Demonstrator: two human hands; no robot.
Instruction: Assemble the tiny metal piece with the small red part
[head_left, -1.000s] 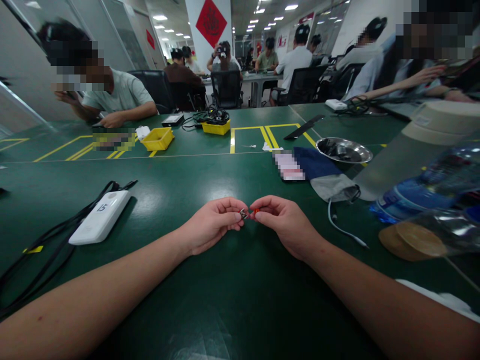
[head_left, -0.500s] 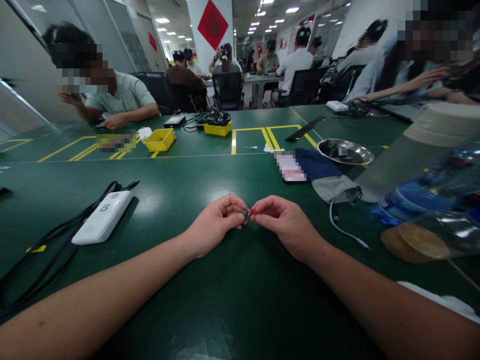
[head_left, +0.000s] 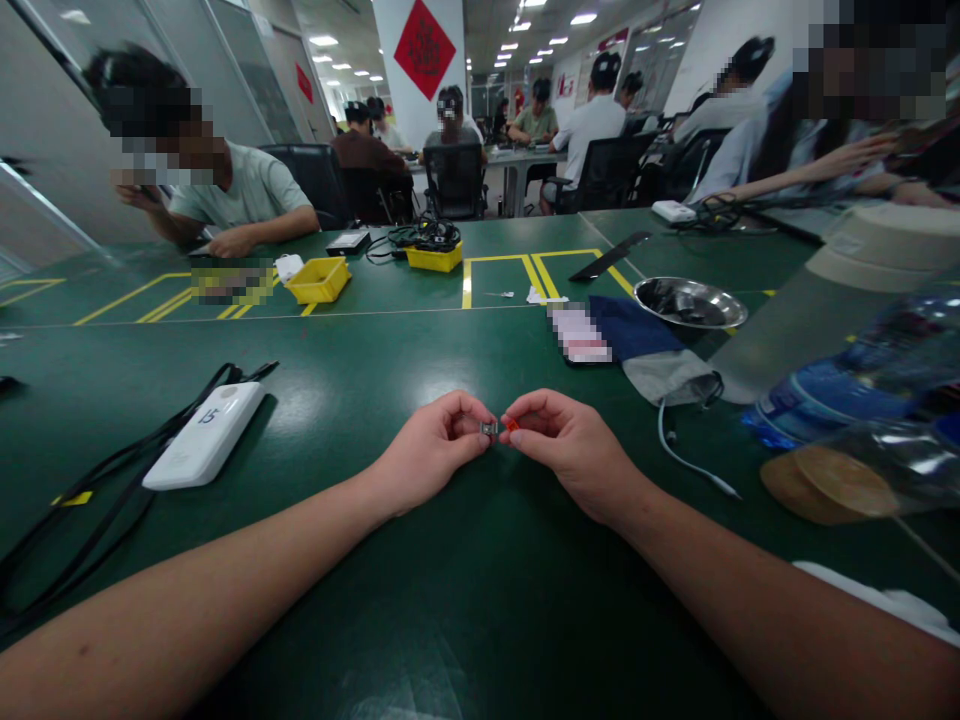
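Above the green tabletop, my left hand pinches a small silvery metal piece between thumb and fingertips. My right hand faces it, its thumb and forefinger closed on a tiny orange-red piece. The two pieces are almost end to end in the middle; whether they touch is too small to tell. Fingers cover part of each, so their exact kind does not show.
A white power bank marked 15 lies on the left with black cables. To the right are a phone, a blue-grey pouch, a metal bowl and bottles. Yellow trays stand farther back; people sit around.
The metal piece in my left fingers has turned a little and shows a flatter face. More of the orange-red piece is visible. Both hands stay almost in place.
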